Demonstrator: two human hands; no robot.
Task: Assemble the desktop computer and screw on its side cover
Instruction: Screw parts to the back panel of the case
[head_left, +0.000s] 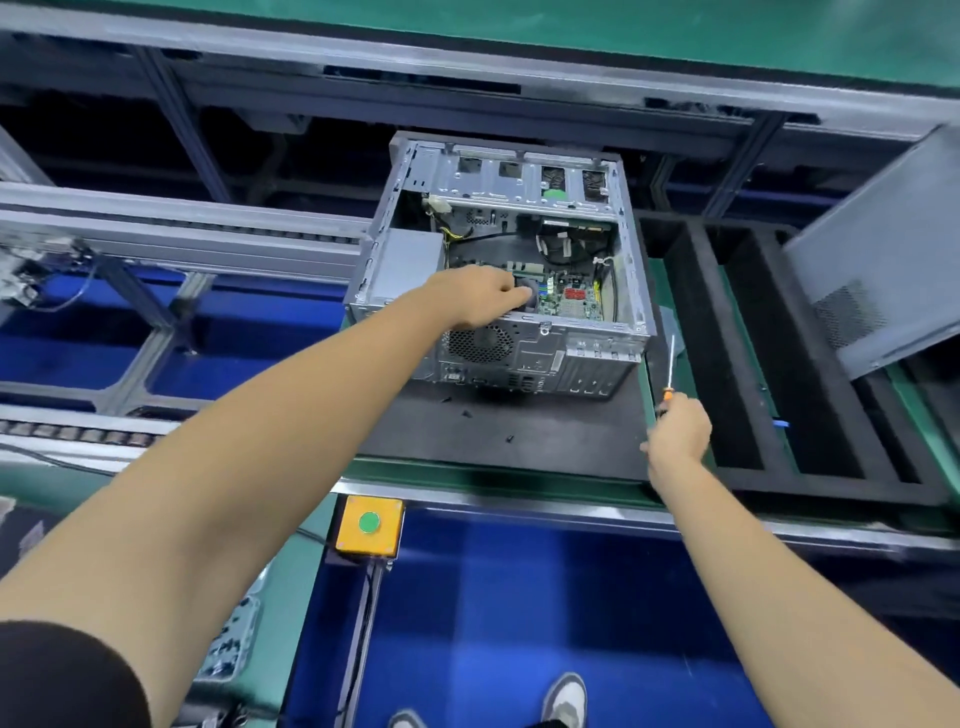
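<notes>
At frame centre the open computer case (511, 260) sits on the mat (519, 431), your screwdriver (670, 366) just right of it, the side cover (883, 249) far right, the button box (370, 526) below.

No text, brand, number or sign can be read anywhere; the labels on the computer case (498, 260) at frame centre are too blurred.
</notes>
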